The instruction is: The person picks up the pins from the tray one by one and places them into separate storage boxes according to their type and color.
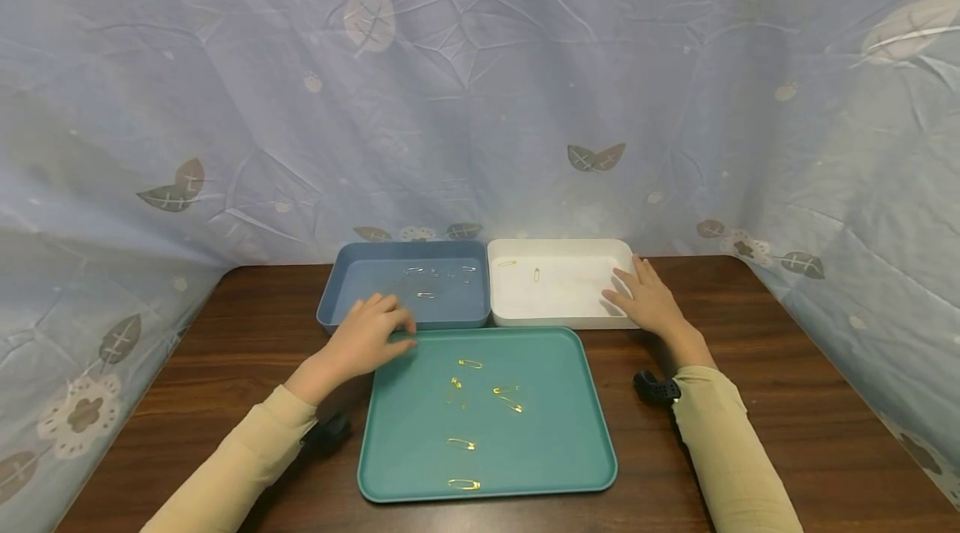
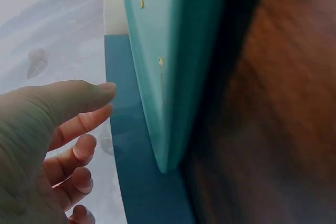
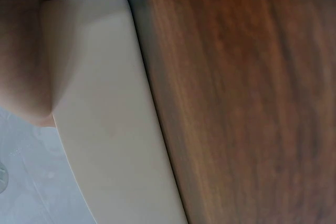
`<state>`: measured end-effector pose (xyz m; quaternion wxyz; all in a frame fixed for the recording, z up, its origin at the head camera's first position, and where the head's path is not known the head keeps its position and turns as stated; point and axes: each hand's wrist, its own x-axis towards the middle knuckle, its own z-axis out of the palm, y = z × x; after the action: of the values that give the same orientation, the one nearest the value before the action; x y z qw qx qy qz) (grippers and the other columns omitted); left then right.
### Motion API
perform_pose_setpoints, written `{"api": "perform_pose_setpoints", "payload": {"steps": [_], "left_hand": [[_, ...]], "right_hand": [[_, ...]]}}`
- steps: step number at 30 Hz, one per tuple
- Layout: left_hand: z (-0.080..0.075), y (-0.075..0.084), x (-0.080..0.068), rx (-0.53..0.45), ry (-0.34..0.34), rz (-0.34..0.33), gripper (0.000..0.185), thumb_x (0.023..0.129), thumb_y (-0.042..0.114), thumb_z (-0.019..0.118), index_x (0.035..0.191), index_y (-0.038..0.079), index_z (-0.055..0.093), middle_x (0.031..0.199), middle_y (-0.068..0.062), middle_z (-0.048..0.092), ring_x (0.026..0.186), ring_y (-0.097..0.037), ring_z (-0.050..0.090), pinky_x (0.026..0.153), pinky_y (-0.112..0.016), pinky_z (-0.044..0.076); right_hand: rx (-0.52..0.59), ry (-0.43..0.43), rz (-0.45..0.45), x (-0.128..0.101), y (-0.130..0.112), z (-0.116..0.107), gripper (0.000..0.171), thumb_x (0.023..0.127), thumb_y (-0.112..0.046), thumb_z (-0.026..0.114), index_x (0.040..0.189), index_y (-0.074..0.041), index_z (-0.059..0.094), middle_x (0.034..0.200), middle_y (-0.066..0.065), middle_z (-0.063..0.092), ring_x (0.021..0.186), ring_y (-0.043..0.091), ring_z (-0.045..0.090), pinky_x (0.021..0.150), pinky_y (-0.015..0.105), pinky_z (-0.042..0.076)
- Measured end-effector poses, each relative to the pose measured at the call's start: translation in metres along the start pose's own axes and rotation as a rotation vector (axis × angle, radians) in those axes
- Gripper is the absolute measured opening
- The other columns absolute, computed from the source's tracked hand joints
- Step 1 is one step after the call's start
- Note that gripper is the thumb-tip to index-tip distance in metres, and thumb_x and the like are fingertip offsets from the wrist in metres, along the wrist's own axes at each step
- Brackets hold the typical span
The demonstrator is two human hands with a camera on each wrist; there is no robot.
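Observation:
My left hand hovers over the near left part of the blue tray and the back left corner of the teal tray. Its fingers are loosely bent, and nothing shows between thumb and fingertips. At the right end of the white tray, my right hand rests with spread fingers over the rim. Several gold safety pins lie scattered on the teal tray. Silver safety pins are in the blue tray, and two gold ones, including an upright-lying pin, are in the white tray.
The blue and white trays stand side by side behind the teal one on a dark wooden table. A patterned cloth hangs behind the table and along its sides. Each wrist wears a black strap.

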<state>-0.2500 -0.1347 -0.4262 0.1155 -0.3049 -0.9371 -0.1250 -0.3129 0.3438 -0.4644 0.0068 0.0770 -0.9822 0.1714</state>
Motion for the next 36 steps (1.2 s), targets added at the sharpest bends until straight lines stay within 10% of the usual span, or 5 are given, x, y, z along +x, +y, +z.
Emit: {"api": "perform_pose_setpoints", "payload": {"steps": [36], "left_hand": [[0.006,-0.001,-0.018,0.078,-0.124,0.027,0.012,0.077,0.027,0.082,0.078,0.027,0.07,0.078,0.007,0.055,0.069,-0.011,0.037,0.065,-0.028,0.025]], "right_hand": [[0.04,0.003,-0.004,0.003,0.003,0.0,0.072,0.099,-0.053,0.044,0.15,-0.003,0.034,0.161,0.028,0.002,0.148,0.049,0.001,0.115,0.067,0.009]]}}
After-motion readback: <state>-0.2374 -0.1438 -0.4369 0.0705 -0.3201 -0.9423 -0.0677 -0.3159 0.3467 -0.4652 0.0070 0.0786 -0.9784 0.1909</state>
